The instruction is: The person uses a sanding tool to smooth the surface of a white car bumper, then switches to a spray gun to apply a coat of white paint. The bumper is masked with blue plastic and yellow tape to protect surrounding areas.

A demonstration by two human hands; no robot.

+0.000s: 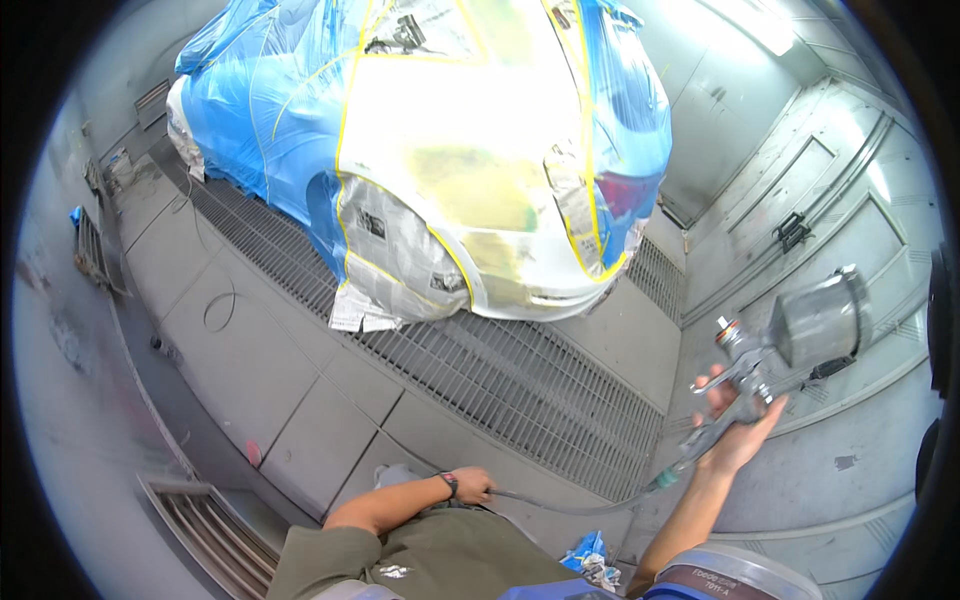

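A: Any writing close by?
B: Pale lettering on the dark band of a mask part (735, 580) at the lower edge, and a small white mark on the green shirt (455, 550).
A: And the hands?
B: The left hand (472, 485) is curled around a hose (560, 508), just beside the shirt. The right hand (742, 438) is wrapped about the handle of a spray gun (750, 365), raised at the right, well apart from the car (450, 110). Its grey cup (815, 325) tilts sideways.
A: What's underfoot?
B: Grey floor panels (300, 430) and a long metal grate (520, 400).
A: Print farther off?
B: Newspaper (400, 240) covers the wheel, its print too small to read. Yellow tape (349, 110) and blue plastic (300, 115) surround white and yellowish panels.
A: The room?
B: Pale walls (700, 110), with a bright lamp (755, 25) overhead.
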